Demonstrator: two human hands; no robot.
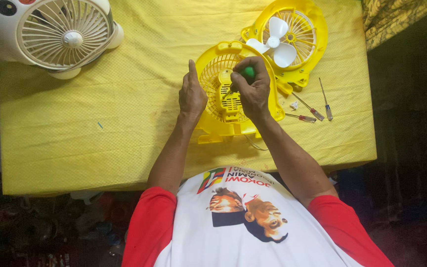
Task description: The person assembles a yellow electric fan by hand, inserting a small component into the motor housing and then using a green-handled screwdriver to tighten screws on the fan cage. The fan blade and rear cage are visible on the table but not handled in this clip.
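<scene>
A yellow fan housing (212, 69) with a round grille lies flat on the yellow tablecloth (124, 113). My right hand (253, 89) grips a green-handled screwdriver (247, 72), its tip down at the motor block in the housing's middle. My left hand (192, 94) rests against the housing's left rim, fingers together and pointing away from me. Just behind stands the other yellow fan half (300, 20) with a white propeller (274, 42) on it.
A white fan (60, 34) with a beige grille sits at the table's far left corner. Three small screwdrivers (315, 111) and a small white part (294, 105) lie right of the housing. The table's near edge runs just before my chest; dark floor surrounds it.
</scene>
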